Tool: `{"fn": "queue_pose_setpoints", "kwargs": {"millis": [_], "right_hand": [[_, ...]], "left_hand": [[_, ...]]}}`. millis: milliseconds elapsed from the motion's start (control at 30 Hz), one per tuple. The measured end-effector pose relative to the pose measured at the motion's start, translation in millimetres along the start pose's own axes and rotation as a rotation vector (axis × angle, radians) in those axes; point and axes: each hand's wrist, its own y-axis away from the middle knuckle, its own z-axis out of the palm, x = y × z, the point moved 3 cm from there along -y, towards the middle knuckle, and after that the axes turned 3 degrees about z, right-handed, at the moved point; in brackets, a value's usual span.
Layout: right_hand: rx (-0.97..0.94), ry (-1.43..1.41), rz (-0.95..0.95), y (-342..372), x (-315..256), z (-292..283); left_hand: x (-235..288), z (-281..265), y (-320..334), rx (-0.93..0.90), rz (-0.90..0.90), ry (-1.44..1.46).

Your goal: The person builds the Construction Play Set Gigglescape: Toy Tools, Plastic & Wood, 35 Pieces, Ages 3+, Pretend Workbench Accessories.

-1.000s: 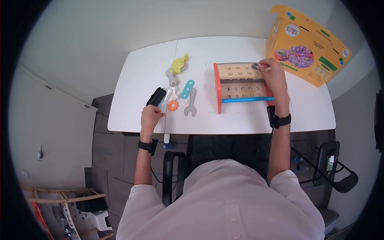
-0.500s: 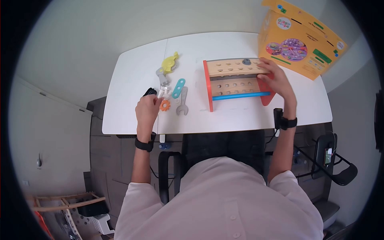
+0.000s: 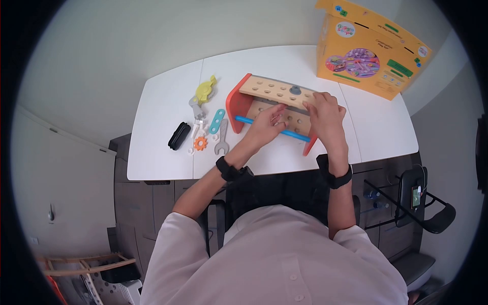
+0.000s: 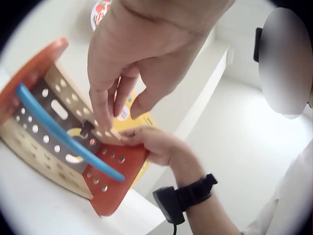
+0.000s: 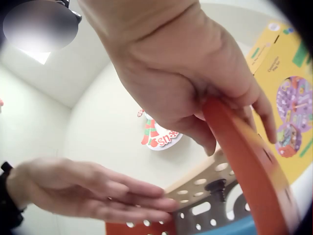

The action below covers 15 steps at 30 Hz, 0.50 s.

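Note:
A toy workbench [image 3: 277, 91] with red side panels, holed wooden boards and a blue bar [image 3: 244, 120] stands angled on the table. My right hand [image 3: 328, 117] grips its right end; in the right wrist view the thumb and fingers lie on either side of the red panel [image 5: 244, 152]. A grey screw [image 3: 295, 90] sits in the top board, its dark threaded shaft [image 5: 217, 188] showing below. My left hand [image 3: 264, 129] is at the front middle of the workbench, over the blue bar, holding nothing. Its fingers [image 5: 142, 200] are fairly straight in the right wrist view.
Left of the workbench lie a grey wrench [image 3: 222, 140], a turquoise holed strip [image 3: 217, 122], an orange gear [image 3: 201, 143], small white pieces, a yellow and grey toy piece [image 3: 205, 90] and a black object [image 3: 179, 135]. A yellow box [image 3: 373, 56] stands at the back right.
My right hand has left the grey screw and taken the workbench's right end. The workbench has shifted left and turned. My left hand has come from beside the black object to the workbench.

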Motion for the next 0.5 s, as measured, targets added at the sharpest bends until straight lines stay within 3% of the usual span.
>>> {"fn": "queue_pose_setpoints", "kwargs": {"millis": [133,200,233,300,433,500], "right_hand": [[0.012,-0.054,-0.099,-17.6,11.3,2.0],[0.087,-0.318,-0.314,-25.5,12.9,13.1],[0.089,-0.316,-0.312,-24.3,10.5,12.3],[-0.11,-0.373,-0.241,-21.4,4.8,14.6],[-0.112,-0.319,-0.255,-19.6,4.0,15.8],[-0.111,-0.263,-0.231,-17.5,5.0,20.6]], "left_hand": [[7.0,4.4,-15.9,0.04,-0.114,0.292],[2.8,2.9,-23.5,-0.044,-0.174,0.464],[0.5,3.2,-25.5,-0.047,-0.175,0.464],[-4.0,3.9,-30.2,-0.051,-0.18,0.481],[4.2,10.7,-36.4,-0.077,-0.201,0.392],[-4.4,16.3,-45.9,-0.038,-0.341,0.489]]}}
